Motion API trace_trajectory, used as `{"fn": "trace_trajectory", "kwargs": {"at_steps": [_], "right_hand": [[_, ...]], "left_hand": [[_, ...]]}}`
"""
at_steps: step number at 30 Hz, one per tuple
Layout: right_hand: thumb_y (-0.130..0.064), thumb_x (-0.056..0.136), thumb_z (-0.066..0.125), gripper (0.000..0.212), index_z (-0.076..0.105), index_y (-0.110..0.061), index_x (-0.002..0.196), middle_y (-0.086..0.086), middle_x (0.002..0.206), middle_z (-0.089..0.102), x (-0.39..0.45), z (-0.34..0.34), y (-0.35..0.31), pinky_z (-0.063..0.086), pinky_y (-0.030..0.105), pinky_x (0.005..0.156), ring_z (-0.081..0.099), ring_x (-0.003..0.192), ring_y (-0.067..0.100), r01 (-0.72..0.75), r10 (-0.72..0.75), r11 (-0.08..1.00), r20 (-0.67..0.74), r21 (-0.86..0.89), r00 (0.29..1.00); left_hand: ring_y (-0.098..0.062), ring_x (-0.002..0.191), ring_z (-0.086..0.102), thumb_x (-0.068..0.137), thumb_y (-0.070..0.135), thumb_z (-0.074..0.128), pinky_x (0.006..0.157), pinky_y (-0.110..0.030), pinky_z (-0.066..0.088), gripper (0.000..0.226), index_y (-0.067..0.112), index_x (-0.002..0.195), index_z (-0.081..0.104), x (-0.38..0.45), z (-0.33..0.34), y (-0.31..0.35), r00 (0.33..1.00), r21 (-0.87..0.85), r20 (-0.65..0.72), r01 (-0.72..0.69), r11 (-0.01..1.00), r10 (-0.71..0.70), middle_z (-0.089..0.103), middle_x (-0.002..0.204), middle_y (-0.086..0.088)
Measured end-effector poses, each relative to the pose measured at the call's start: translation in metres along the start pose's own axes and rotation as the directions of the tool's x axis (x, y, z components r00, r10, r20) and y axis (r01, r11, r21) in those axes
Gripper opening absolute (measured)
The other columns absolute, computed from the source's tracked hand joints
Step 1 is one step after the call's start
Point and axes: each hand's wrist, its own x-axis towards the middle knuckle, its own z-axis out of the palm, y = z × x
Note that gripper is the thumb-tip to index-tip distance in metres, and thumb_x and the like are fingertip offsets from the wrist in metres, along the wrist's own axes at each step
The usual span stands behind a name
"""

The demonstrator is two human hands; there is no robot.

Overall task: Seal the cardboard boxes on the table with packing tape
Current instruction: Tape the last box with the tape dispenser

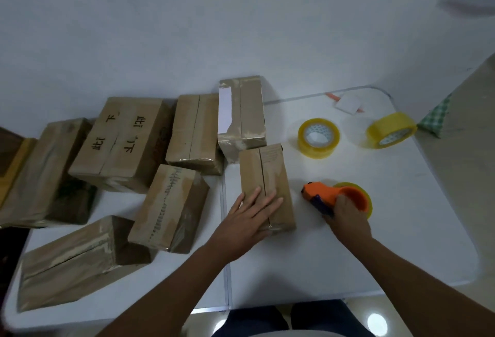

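Near the front edge of the white tabletop [401, 243], a little right of its centre seam, the small cardboard box [263, 184] lies with its flap seam running away from the person, untaped as far as I can tell. The left hand [249, 219] lies flat on its near end, fingers straight and spread across the seam, probably to keep the flaps shut and the box from sliding while tape is run along it. Just beside the box on its right, the right hand [345, 215] grips the orange tape dispenser [334, 196], fingers curled over the handle, its yellow roll resting on the tabletop, nose pointing toward the box; it seems ready to be lifted onto the seam.

Two spare yellow tape rolls [318, 137] sit toward the far right corner, within reach but clear of the working spot. Six other boxes [126, 141] crowd the left half and far edge, most with glossy tape bands, likely parked out of the way.
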Motion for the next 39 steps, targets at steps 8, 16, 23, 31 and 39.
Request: {"fn": "trace_trajectory", "kwargs": {"at_steps": [8,16,23,31,39], "right_hand": [[-0.022,0.092,0.064,0.047,0.047,-0.002,0.131,0.020,0.117,0.061,-0.025,-0.030,0.015,0.047,0.043,0.075,0.060,0.098,0.040,0.252,-0.230,0.961,-0.172,0.116,0.958],[-0.011,0.081,0.076,0.040,0.044,-0.021,0.101,0.006,0.089,0.061,-0.050,-0.080,0.016,0.044,0.035,0.064,0.056,0.078,0.029,0.506,-0.439,0.859,-0.389,0.084,0.810],[-0.012,0.081,0.077,0.040,0.044,-0.022,0.100,0.000,0.086,0.057,-0.055,-0.100,0.005,0.044,0.030,0.066,0.057,0.076,0.023,0.602,-0.539,0.798,-0.422,0.022,0.729],[-0.033,0.095,0.049,0.033,0.048,-0.013,0.121,0.001,0.101,0.059,-0.060,-0.113,0.002,0.037,0.027,0.080,0.048,0.088,0.014,0.648,-0.582,0.761,-0.408,0.031,0.703],[-0.039,0.092,0.051,0.041,0.050,-0.019,0.127,-0.004,0.100,0.067,-0.057,-0.137,-0.013,0.046,0.025,0.069,0.061,0.082,0.011,0.633,-0.621,0.734,-0.132,0.246,0.772]], "left_hand": [[-0.005,0.151,-0.015,0.097,0.048,0.053,0.125,-0.044,-0.001,0.082,0.034,0.158,-0.001,0.020,-0.004,0.013,0.999,-0.207,-0.051,0.003,0.978,-0.014,-0.014,0.163,0.022],[0.002,0.149,0.012,0.102,0.035,0.052,0.120,-0.031,0.024,0.059,0.049,0.148,0.017,0.047,-0.058,0.039,0.957,-0.553,-0.217,0.042,0.832,-0.193,0.009,0.163,0.019],[-0.002,0.125,0.053,0.101,0.004,0.052,0.095,-0.006,0.040,0.040,0.028,0.132,0.062,0.077,-0.106,0.068,0.978,-0.742,-0.131,0.011,0.670,-0.162,0.061,0.134,0.008],[-0.012,0.101,0.069,0.096,0.010,0.062,0.088,-0.023,0.054,0.019,0.015,0.109,0.076,0.076,-0.123,0.064,0.976,-0.872,-0.078,0.033,0.489,-0.205,0.075,0.104,0.003],[-0.022,0.102,0.068,0.098,0.019,0.059,0.100,-0.035,0.051,0.020,0.009,0.106,0.074,0.064,-0.126,0.047,0.960,-0.944,0.166,0.220,0.245,-0.225,0.074,0.105,-0.008]]}}
